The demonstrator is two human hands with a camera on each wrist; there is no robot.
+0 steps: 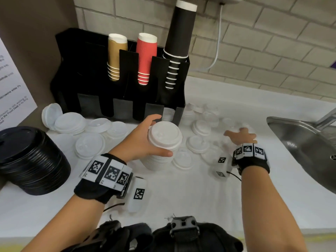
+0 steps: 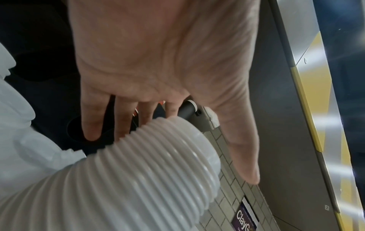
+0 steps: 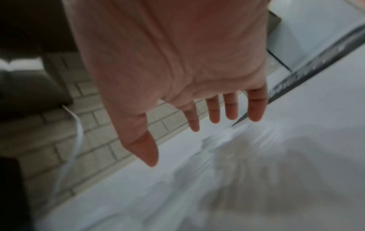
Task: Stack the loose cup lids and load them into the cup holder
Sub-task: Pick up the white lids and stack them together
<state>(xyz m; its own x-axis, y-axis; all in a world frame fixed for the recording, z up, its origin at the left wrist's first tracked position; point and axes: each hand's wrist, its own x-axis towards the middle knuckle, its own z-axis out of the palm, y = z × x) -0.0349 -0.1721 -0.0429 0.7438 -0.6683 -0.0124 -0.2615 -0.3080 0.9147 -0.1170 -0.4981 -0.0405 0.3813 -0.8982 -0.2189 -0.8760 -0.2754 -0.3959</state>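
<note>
Head view gives me the clearest read: my left hand (image 1: 143, 140) is curled round the top of a tall stack of white ribbed plastic cup lids (image 1: 161, 146), thumb on the near side and fingers wrapped over the far rim, with the stack's base apparently on the white desk (image 1: 181, 195) just in front of the black multi-slot cup holder (image 1: 120, 79). My right hand (image 1: 241, 136) is spread, fingers straight and holding nothing, reaching over the scattered loose white plastic lids (image 1: 198, 144) that lie between the holder and the steel sink (image 1: 298, 140). The right wrist view is blurred, so I cannot tell whether the fingertips touch a lid yet.

From the left wrist view the stack leans across the frame and only some of my fingers meet its upper rings, so I judge the grip light. The main risk is the column buckling in the middle if I lift or tilt it by the top alone; lower lids could slip free and scatter. Reaching right while steadying left may also nudge the stack over. Lids near the sink's edge could be knocked into the basin by a careless sweep. A squat pile of black plastic lids (image 1: 34, 160) sits well apart on the left.
</note>
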